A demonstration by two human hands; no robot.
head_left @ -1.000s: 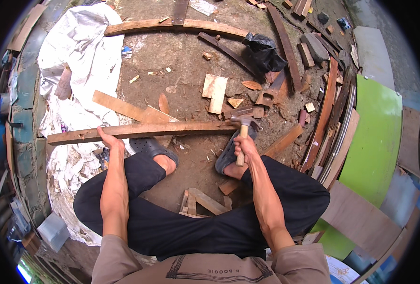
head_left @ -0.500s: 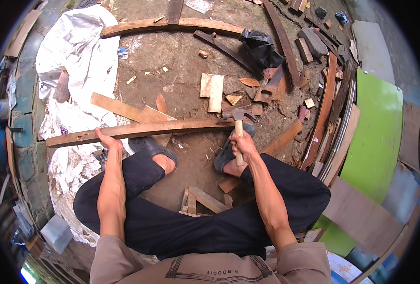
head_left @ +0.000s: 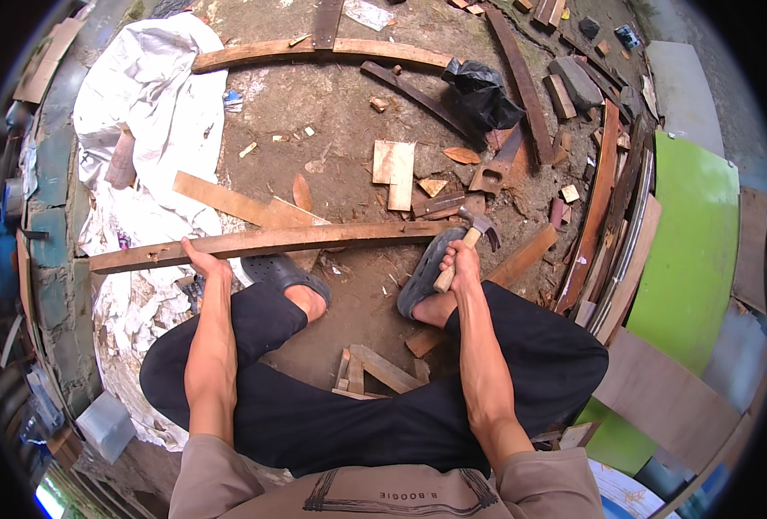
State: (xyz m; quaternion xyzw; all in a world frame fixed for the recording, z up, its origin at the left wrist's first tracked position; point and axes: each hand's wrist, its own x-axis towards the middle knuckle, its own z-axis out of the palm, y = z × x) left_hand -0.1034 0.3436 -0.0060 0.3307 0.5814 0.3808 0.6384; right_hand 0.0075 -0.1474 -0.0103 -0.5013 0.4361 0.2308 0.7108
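Note:
A long wooden beam (head_left: 297,240) lies crosswise in front of me, its right end by my right shoe. My left hand (head_left: 207,261) is closed round the beam toward its left end, with the thumb on the near side. In my right hand (head_left: 460,262) is a claw hammer (head_left: 480,227), gripped by its pale wooden handle. The hammer tilts to the right, its head just beyond the beam's right end and apart from it. Under the beam, near my left shoe (head_left: 287,281), lie flat boards (head_left: 228,201).
A handsaw (head_left: 493,173) and a black plastic bag (head_left: 482,93) lie ahead on the right. White sacking (head_left: 154,86) covers the ground at left. Planks (head_left: 593,208) and a green panel (head_left: 690,251) line the right side. A small wooden frame (head_left: 383,370) sits between my legs.
The hammer head has swung right, off the beam's end, and the handle now slants. My left hand keeps its hold on the beam. The whole view has shifted slightly.

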